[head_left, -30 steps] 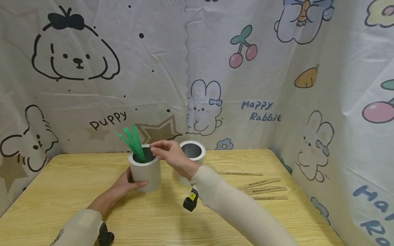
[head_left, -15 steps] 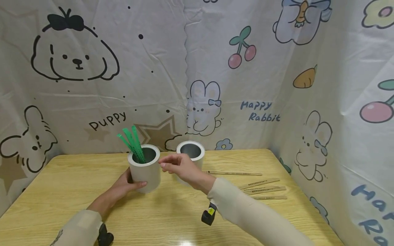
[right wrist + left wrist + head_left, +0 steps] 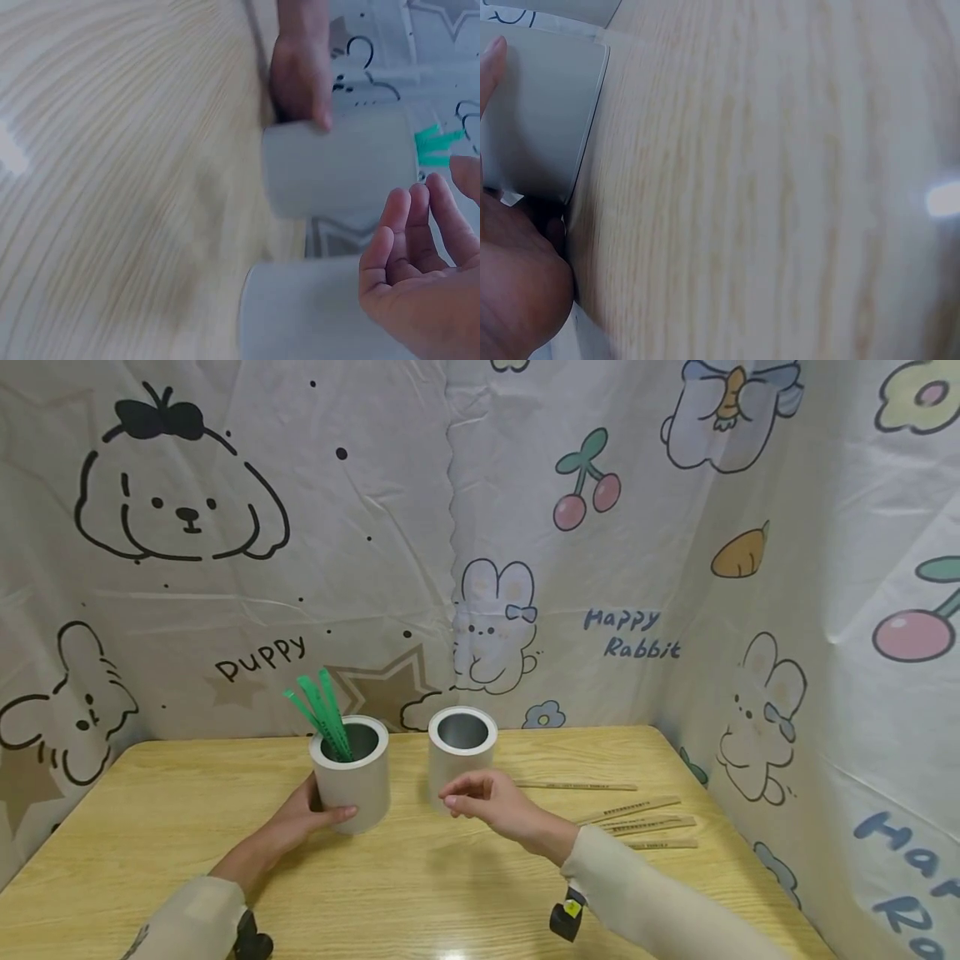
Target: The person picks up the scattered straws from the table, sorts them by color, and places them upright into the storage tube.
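Observation:
A white cylindrical cup [image 3: 352, 802] stands upright on the table, several slim green strips [image 3: 327, 714] leaning out of its mouth. My left hand [image 3: 292, 822] grips this cup low on its left side, thumb across the front; the left wrist view shows the cup wall [image 3: 532, 112] against the hand. My right hand [image 3: 498, 806] hovers in front of a second white cup [image 3: 444, 768], its fingers loosely bent and nothing between them. In the right wrist view that hand [image 3: 420, 270] shows an empty palm side. The second cup's dark interior has no strips visible.
Several thin brown printed strips [image 3: 648, 823] lie on the wooden table [image 3: 375, 893] at the right, partly behind the right forearm. A cartoon-printed cloth [image 3: 360, 568] hangs behind and along the right side.
My right hand has drawn back from the rim of the left cup, moving right and down past the second cup's front. The left hand keeps its hold on the cup.

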Demonstrator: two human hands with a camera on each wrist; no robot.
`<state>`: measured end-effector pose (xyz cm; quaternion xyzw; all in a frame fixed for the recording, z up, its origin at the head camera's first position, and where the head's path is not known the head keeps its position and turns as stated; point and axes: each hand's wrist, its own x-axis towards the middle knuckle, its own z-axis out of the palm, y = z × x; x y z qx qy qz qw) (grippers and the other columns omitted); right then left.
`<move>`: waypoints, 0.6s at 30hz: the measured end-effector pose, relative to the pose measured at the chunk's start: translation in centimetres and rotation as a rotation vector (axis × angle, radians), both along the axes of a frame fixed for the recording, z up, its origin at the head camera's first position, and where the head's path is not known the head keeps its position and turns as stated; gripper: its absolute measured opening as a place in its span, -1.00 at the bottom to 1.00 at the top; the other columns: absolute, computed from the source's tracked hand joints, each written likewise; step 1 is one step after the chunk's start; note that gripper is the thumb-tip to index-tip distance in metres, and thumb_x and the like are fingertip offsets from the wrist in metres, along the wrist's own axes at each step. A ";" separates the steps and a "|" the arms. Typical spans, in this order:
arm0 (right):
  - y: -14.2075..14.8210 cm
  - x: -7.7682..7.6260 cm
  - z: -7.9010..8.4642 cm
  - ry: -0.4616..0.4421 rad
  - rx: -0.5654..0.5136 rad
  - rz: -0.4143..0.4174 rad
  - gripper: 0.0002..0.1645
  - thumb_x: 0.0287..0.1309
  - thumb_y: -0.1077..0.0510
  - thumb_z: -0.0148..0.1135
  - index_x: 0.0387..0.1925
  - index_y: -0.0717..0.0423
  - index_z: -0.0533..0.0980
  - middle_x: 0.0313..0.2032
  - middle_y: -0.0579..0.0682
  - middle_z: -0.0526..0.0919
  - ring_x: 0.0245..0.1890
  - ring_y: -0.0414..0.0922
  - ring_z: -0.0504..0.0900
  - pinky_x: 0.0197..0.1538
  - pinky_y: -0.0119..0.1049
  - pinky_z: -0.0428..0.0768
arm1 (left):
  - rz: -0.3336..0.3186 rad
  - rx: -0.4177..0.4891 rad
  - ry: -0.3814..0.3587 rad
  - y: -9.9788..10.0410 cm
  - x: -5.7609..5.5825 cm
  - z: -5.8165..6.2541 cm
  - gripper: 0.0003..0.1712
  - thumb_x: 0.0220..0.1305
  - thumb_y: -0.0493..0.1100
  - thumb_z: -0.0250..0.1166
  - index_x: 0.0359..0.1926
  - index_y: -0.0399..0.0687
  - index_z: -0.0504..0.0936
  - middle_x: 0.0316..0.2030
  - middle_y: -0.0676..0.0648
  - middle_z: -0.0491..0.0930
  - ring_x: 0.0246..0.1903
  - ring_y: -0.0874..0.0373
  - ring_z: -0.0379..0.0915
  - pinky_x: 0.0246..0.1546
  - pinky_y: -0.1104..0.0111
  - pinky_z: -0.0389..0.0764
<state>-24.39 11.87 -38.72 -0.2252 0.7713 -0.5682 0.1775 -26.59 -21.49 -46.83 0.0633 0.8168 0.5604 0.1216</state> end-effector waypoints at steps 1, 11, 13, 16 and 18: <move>0.4 0.0 -0.2 0.002 0.005 -0.005 -0.63 0.42 0.18 0.17 0.08 0.42 0.55 -0.22 -0.18 0.67 -0.21 -0.28 0.59 0.03 -0.35 0.60 | 0.000 0.010 0.003 0.0 0.0 0.0 0.25 0.29 0.04 0.39 0.61 -0.17 -0.32 0.58 -0.38 -0.14 0.56 -0.38 -0.17 0.53 -0.23 -0.03; 3.9 -1.0 -2.3 0.034 0.074 -0.088 -0.59 0.42 0.13 0.18 0.07 0.43 0.55 -0.05 0.33 0.63 -0.22 -0.24 0.58 0.06 -0.19 0.56 | -0.003 -0.005 0.001 -0.1 -0.1 -0.1 0.26 0.29 0.06 0.39 0.61 -0.16 -0.34 0.58 -0.39 -0.15 0.56 -0.39 -0.17 0.53 -0.25 -0.03; 4.5 -1.2 -2.5 0.038 0.085 -0.098 -0.58 0.44 0.12 0.17 0.08 0.42 0.55 0.02 0.37 0.61 -0.21 -0.24 0.58 0.06 -0.16 0.57 | -0.005 -0.009 -0.005 -0.1 -0.1 -0.1 0.27 0.29 0.07 0.39 0.61 -0.16 -0.35 0.59 -0.39 -0.16 0.56 -0.39 -0.18 0.53 -0.25 -0.03; 5.2 -1.3 -2.7 0.045 0.091 -0.105 -0.57 0.45 0.12 0.16 0.10 0.43 0.54 0.07 0.42 0.58 -0.20 -0.24 0.59 0.10 -0.06 0.59 | -0.003 -0.017 -0.020 -0.2 -0.2 -0.2 0.28 0.28 0.10 0.39 0.62 -0.14 -0.36 0.59 -0.38 -0.18 0.56 -0.38 -0.19 0.52 -0.26 -0.04; 5.7 -1.4 -2.7 0.045 0.090 -0.111 -0.57 0.44 0.12 0.16 0.11 0.43 0.54 0.10 0.42 0.57 -0.19 -0.22 0.59 0.11 -0.01 0.59 | -0.007 -0.014 -0.016 -0.3 -0.3 -0.2 0.28 0.28 0.09 0.39 0.61 -0.14 -0.37 0.59 -0.37 -0.18 0.56 -0.38 -0.19 0.52 -0.26 -0.04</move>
